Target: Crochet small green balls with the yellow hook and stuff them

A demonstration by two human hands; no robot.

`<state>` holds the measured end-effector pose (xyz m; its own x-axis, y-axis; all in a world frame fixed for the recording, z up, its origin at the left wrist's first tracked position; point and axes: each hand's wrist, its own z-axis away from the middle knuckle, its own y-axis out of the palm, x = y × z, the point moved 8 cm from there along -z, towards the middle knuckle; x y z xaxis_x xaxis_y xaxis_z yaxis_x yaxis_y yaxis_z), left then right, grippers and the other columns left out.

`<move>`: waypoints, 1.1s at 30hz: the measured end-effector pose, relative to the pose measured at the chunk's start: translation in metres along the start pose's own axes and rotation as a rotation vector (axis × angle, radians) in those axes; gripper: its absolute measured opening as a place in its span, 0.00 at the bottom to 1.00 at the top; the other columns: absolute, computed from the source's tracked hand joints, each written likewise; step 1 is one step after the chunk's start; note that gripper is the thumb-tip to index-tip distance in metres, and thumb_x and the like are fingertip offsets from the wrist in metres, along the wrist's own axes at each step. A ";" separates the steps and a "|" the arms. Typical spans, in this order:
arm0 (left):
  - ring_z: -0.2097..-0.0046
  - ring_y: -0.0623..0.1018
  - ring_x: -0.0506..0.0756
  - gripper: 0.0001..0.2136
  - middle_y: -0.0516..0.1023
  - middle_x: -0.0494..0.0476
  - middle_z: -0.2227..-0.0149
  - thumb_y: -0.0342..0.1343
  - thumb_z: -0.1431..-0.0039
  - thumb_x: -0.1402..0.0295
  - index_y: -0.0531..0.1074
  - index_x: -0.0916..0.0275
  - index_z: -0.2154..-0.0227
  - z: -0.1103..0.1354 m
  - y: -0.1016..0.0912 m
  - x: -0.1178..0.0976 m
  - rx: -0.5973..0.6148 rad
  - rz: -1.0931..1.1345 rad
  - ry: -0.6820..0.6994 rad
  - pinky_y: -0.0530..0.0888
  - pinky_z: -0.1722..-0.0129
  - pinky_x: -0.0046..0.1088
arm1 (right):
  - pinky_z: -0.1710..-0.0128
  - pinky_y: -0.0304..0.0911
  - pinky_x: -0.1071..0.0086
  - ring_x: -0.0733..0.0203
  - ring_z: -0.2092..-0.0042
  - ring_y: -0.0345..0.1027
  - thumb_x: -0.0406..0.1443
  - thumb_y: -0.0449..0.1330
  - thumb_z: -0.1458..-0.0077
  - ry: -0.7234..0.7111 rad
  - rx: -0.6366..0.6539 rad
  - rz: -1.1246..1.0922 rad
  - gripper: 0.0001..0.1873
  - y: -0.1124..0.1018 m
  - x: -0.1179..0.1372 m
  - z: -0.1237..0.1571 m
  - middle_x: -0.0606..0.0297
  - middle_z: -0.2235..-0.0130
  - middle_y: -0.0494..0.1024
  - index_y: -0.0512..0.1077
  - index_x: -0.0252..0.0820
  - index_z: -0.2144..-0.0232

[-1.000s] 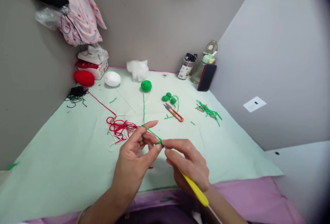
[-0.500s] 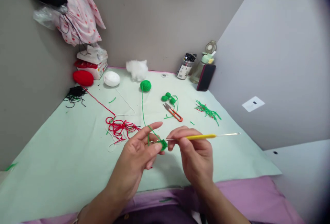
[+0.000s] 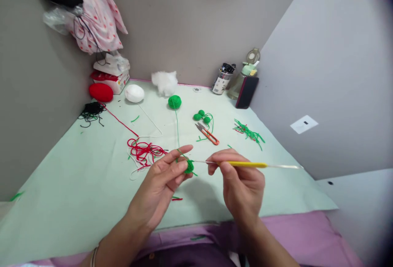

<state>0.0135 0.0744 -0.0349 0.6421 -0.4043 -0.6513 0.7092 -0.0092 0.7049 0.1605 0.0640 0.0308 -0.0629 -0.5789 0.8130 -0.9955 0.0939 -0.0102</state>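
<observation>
My left hand (image 3: pixel 164 177) pinches a small green crochet piece (image 3: pixel 189 167) between thumb and fingers. Green yarn runs over its raised index finger and back to a green yarn ball (image 3: pixel 175 102). In my right hand (image 3: pixel 241 179) is a crochet hook with a yellow handle (image 3: pixel 248 164), held like a pencil. The hook's thin metal tip reaches left to the top edge of the green piece; whether it passes through a loop is too small to tell. A short green yarn tail hangs at the piece's lower right.
Orange thread snips (image 3: pixel 208 134) lie beside small green crocheted balls (image 3: pixel 201 116). Tangled red yarn (image 3: pixel 145 151) sits to the left, green scraps (image 3: pixel 248 132) to the right. Behind are red (image 3: pixel 101 92) and white (image 3: pixel 134 93) yarn balls, stuffing (image 3: pixel 165 83), a phone (image 3: pixel 247 92) and a bottle (image 3: pixel 238 82).
My right hand and the hook have moved right, away from my left hand. The green piece has turned in my left fingers and shows more of its face. The yarn strand has shifted.
</observation>
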 end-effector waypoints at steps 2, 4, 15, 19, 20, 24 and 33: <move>0.65 0.73 0.48 0.17 0.76 0.50 0.67 0.73 0.47 0.67 0.84 0.57 0.53 0.001 0.000 -0.004 -0.017 -0.075 0.059 0.72 0.56 0.24 | 0.68 0.73 0.65 0.59 0.66 0.74 0.36 0.62 0.33 0.088 0.036 -0.109 0.08 0.006 -0.009 -0.002 0.62 0.65 0.82 0.83 0.47 0.60; 0.59 0.76 0.51 0.17 0.79 0.51 0.65 0.73 0.47 0.67 0.84 0.55 0.53 0.003 0.001 -0.006 -0.012 -0.147 0.099 0.72 0.54 0.25 | 0.65 0.74 0.65 0.58 0.63 0.76 0.37 0.64 0.34 0.122 0.082 -0.141 0.07 0.012 -0.014 -0.001 0.61 0.63 0.84 0.83 0.47 0.61; 0.61 0.74 0.50 0.15 0.76 0.50 0.66 0.71 0.45 0.67 0.84 0.53 0.53 0.007 -0.001 -0.011 -0.031 -0.223 0.140 0.71 0.56 0.26 | 0.65 0.75 0.67 0.62 0.67 0.77 0.38 0.59 0.30 0.244 0.088 -0.269 0.09 0.009 -0.024 0.001 0.62 0.63 0.84 0.79 0.44 0.60; 0.61 0.74 0.50 0.15 0.76 0.50 0.66 0.71 0.44 0.66 0.84 0.52 0.53 0.008 -0.002 -0.013 -0.037 -0.265 0.170 0.72 0.58 0.24 | 0.62 0.75 0.65 0.61 0.64 0.77 0.32 0.56 0.29 0.092 0.120 -0.072 0.11 0.007 -0.008 0.004 0.62 0.60 0.83 0.78 0.46 0.56; 0.61 0.75 0.50 0.15 0.76 0.49 0.66 0.71 0.43 0.66 0.84 0.51 0.52 0.008 -0.003 -0.013 -0.039 -0.283 0.183 0.72 0.58 0.23 | 0.62 0.75 0.64 0.60 0.63 0.78 0.31 0.55 0.29 0.030 0.135 -0.018 0.12 0.007 -0.002 0.005 0.62 0.60 0.83 0.78 0.46 0.54; 0.61 0.77 0.49 0.16 0.76 0.48 0.66 0.71 0.43 0.66 0.83 0.49 0.51 0.007 -0.005 -0.014 -0.036 -0.341 0.235 0.74 0.57 0.23 | 0.59 0.76 0.60 0.55 0.57 0.79 0.27 0.55 0.31 -0.256 0.205 0.139 0.15 0.013 0.022 0.010 0.57 0.58 0.84 0.76 0.44 0.49; 0.62 0.78 0.48 0.15 0.77 0.46 0.67 0.71 0.44 0.68 0.83 0.49 0.53 0.008 -0.007 -0.018 -0.090 -0.409 0.289 0.76 0.57 0.20 | 0.64 0.77 0.63 0.56 0.59 0.80 0.28 0.55 0.31 -0.430 0.241 0.332 0.11 0.020 0.035 0.012 0.51 0.59 0.84 0.76 0.40 0.53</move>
<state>-0.0052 0.0748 -0.0259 0.3519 -0.1143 -0.9290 0.9335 -0.0301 0.3573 0.1378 0.0363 0.0521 -0.3465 -0.8308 0.4357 -0.9024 0.1683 -0.3967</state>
